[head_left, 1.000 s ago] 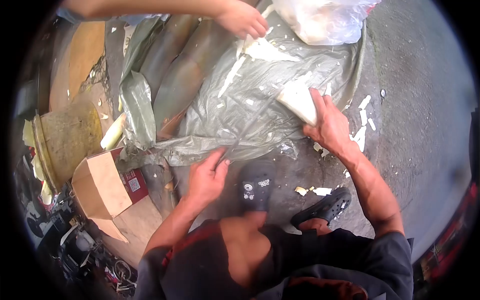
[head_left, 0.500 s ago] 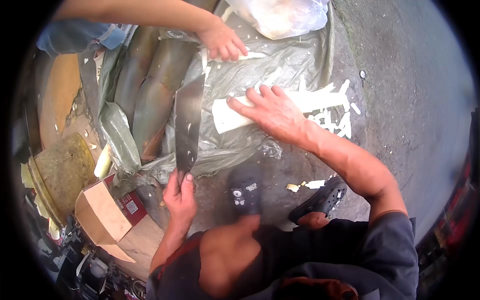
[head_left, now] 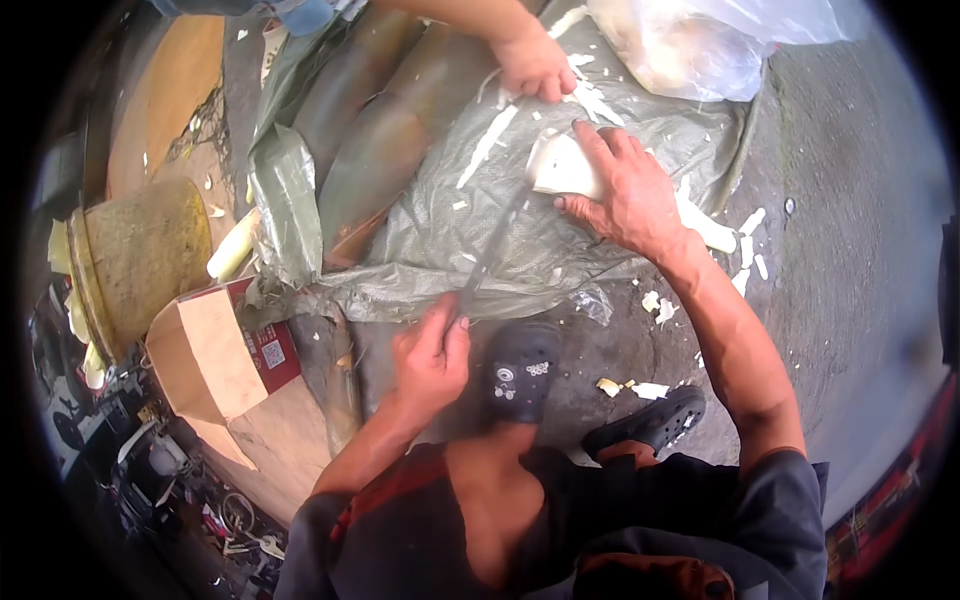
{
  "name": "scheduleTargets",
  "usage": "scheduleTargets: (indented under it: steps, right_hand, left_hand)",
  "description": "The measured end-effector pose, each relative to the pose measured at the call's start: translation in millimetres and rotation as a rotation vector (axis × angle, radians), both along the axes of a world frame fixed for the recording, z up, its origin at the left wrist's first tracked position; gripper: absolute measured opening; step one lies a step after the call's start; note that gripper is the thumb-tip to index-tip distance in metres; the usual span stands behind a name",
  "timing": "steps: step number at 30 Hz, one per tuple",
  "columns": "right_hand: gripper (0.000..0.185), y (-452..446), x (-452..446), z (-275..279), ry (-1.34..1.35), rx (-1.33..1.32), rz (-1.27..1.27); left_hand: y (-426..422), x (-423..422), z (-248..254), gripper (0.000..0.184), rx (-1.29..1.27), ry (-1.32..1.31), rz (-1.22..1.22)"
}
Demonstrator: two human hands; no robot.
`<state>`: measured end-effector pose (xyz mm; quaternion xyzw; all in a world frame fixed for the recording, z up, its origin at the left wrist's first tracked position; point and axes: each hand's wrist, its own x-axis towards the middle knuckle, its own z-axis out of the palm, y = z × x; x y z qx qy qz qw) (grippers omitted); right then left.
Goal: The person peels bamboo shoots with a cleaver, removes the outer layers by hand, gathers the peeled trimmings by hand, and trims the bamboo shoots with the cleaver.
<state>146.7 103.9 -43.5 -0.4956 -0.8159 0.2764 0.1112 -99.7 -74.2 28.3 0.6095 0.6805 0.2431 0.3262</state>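
My left hand (head_left: pixel 432 352) is closed round the handle of a large knife (head_left: pixel 497 240). Its blade appears nearly edge-on, and the tip reaches the near end of a white peeled piece that looks like bamboo shoot (head_left: pixel 565 168). My right hand (head_left: pixel 638 195) grips that piece from above, thumb on the near side and fingers over the far side, hiding its middle. Beneath it spreads a grey-green plastic sheet (head_left: pixel 420 225). White strips (head_left: pixel 488 145) lie scattered on the sheet. Another person's hand (head_left: pixel 540 65) is down among strips at the top.
Large brown unpeeled shoots (head_left: pixel 385 140) lie on the sheet to the left. A bulging clear plastic bag (head_left: pixel 680 45) stands at the top right. At left are a dirty yellow bucket (head_left: pixel 150 255) and an open cardboard box (head_left: pixel 220 350). My shoes (head_left: pixel 522 370) are close below the sheet.
The knife has swung from standing out over the sheet to the shoot's end, its blade turned edge-on. The view has shifted, and the shoot is angled differently under my right hand.
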Motion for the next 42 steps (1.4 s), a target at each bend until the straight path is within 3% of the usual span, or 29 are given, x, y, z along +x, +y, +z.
scheduleTargets:
  steps: [1,6,16,24,31,42]
  right_hand:
    - [0.081,1,-2,-1,0.003,-0.023,0.009]
    - [0.077,4,-1,2,-0.026,-0.125,0.061]
    - [0.070,-16,-6,-3,0.074,-0.074,-0.151]
    - [0.060,-28,-26,6,-0.042,-0.163,-0.274]
    - [0.064,-49,-26,-8,0.005,-0.085,-0.300]
    - [0.057,-50,-26,-12,0.059,-0.019,-0.271]
  left_hand:
    - [4,0,2,0.028,0.090,0.048,-0.066]
    - [7,4,4,0.027,0.022,0.019,-0.022]
    - [16,9,7,0.040,0.034,0.282,-0.154]
    - [13,3,10,0.044,-0.020,0.300,-0.173]
    - [14,-6,22,0.045,-0.080,0.325,-0.262]
    - [44,9,20,0.027,-0.230,0.355,-0.257]
